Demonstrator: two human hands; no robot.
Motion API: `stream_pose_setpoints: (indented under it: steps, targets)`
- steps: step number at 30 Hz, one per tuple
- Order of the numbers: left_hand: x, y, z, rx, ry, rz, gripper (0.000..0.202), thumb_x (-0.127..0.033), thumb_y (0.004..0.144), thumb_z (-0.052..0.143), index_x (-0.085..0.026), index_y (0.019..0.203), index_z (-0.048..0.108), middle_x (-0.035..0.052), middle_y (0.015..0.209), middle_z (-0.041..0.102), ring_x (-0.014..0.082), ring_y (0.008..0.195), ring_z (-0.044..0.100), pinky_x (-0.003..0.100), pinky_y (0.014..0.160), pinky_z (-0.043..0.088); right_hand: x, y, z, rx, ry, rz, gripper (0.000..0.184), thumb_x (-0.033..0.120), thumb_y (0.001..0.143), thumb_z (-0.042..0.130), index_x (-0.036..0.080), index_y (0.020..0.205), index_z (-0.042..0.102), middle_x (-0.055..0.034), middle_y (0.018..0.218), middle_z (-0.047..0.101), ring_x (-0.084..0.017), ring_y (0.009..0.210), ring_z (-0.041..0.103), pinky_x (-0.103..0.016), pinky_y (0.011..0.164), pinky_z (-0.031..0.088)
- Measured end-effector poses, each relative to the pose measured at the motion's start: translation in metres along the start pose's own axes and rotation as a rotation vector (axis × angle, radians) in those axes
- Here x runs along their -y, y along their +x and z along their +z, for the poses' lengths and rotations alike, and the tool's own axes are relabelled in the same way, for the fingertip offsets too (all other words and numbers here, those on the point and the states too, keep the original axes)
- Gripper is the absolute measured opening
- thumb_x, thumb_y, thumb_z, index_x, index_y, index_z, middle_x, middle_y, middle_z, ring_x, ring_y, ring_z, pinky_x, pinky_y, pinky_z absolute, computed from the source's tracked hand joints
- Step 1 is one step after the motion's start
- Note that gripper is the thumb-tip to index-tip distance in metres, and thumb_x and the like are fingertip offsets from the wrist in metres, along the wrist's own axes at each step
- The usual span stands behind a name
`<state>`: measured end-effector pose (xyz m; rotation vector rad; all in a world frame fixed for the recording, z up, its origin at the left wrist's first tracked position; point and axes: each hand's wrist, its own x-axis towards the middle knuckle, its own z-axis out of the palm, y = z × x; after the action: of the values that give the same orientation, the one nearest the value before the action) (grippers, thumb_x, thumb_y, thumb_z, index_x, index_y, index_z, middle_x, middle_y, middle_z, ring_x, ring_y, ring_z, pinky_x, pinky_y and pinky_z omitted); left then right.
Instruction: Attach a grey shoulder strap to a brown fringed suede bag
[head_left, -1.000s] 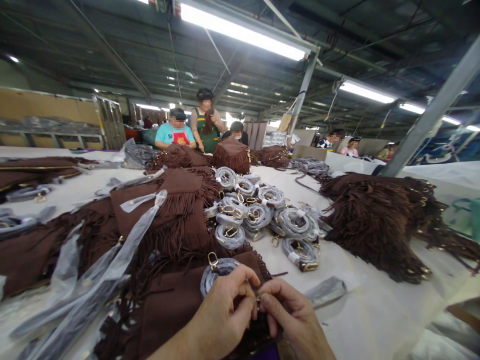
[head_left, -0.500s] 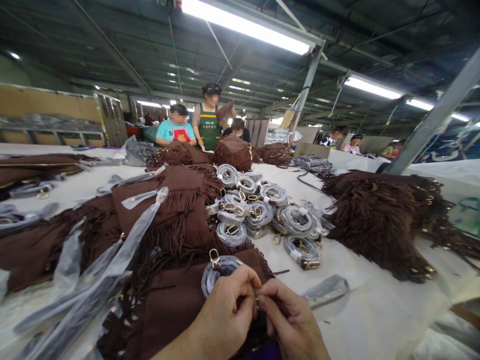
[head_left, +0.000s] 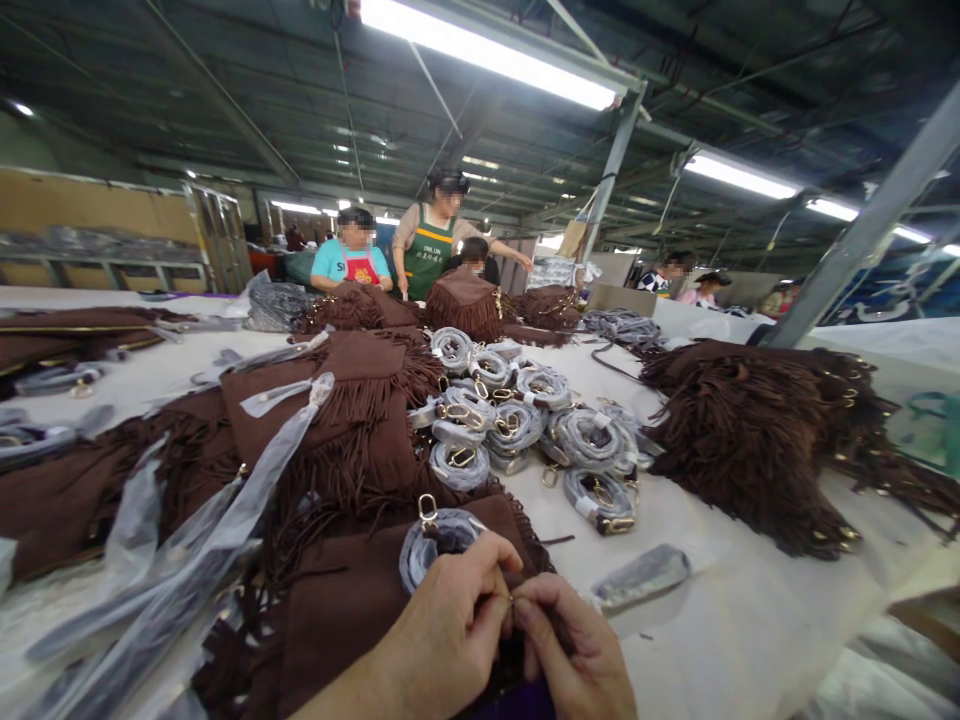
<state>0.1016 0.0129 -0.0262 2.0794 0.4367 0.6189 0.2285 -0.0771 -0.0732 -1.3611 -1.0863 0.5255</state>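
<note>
My left hand (head_left: 446, 635) and my right hand (head_left: 574, 650) meet at the bottom middle, fingertips pinched together on a small metal fitting at the edge of a brown fringed suede bag (head_left: 341, 600) lying in front of me. A plastic-wrapped coiled strap (head_left: 433, 538) with a gold clasp rests on that bag, just above my left fingers. What exactly the fingertips grip is mostly hidden.
A heap of wrapped coiled straps (head_left: 525, 420) lies mid-table. Brown fringed bags are piled at left (head_left: 337, 420) and right (head_left: 750, 430). Clear plastic sleeves (head_left: 187, 560) trail at left. A wrapped piece (head_left: 641, 575) lies to my right. Several people (head_left: 431, 245) work at the table's far end.
My hands stay pinched together and have shifted slightly lower. The standing person in the green apron has lowered a brown bag and stretched an arm out to the right.
</note>
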Motion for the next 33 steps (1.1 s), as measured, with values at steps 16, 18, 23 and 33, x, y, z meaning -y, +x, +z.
stream_pose_setpoints:
  steps: [16, 18, 23, 33]
  targets:
    - [-0.003, 0.011, -0.011, 0.061, -0.175, -0.129, 0.02, -0.008, 0.086, 0.039, -0.019, 0.098, 0.052, -0.0041, 0.068, 0.056, 0.0091, 0.048, 0.051, 0.02, 0.049, 0.037, 0.001, 0.018, -0.016, 0.088, -0.198, -0.047, 0.038, 0.052, 0.096, 0.049, 0.022, 0.079, 0.065, 0.0008, 0.062, 0.058, -0.014, 0.048, 0.048, -0.024, 0.045, 0.036]
    - [-0.017, 0.012, -0.028, 0.012, -0.122, -0.118, 0.023, -0.011, 0.084, 0.044, -0.019, 0.104, 0.052, -0.0028, 0.078, 0.06, 0.0089, 0.052, 0.052, 0.02, 0.051, 0.038, 0.02, 0.036, -0.027, 0.105, -0.359, -0.085, 0.036, 0.05, 0.097, 0.048, 0.022, 0.082, 0.066, -0.0003, 0.064, 0.06, -0.017, 0.055, 0.053, -0.025, 0.051, 0.039]
    - [-0.045, -0.012, -0.056, 0.093, 0.472, -0.2, 0.01, -0.027, 0.078, 0.06, -0.018, 0.082, 0.057, 0.0013, 0.078, 0.062, 0.0184, 0.071, 0.056, 0.028, 0.066, 0.042, 0.049, 0.079, -0.012, 0.311, -0.782, -0.158, 0.024, 0.037, 0.093, 0.05, 0.022, 0.088, 0.068, -0.0049, 0.077, 0.069, -0.024, 0.075, 0.061, -0.031, 0.067, 0.04]
    - [-0.023, -0.041, -0.044, 0.31, 0.888, -0.272, 0.029, -0.011, 0.088, 0.039, -0.016, 0.103, 0.063, 0.014, 0.103, 0.069, 0.0307, 0.091, 0.067, 0.042, 0.078, 0.051, 0.046, 0.094, -0.002, 0.414, -0.437, -0.09, 0.017, 0.03, 0.077, 0.064, 0.016, 0.086, 0.069, 0.0002, 0.073, 0.067, -0.018, 0.066, 0.06, -0.025, 0.059, 0.045]
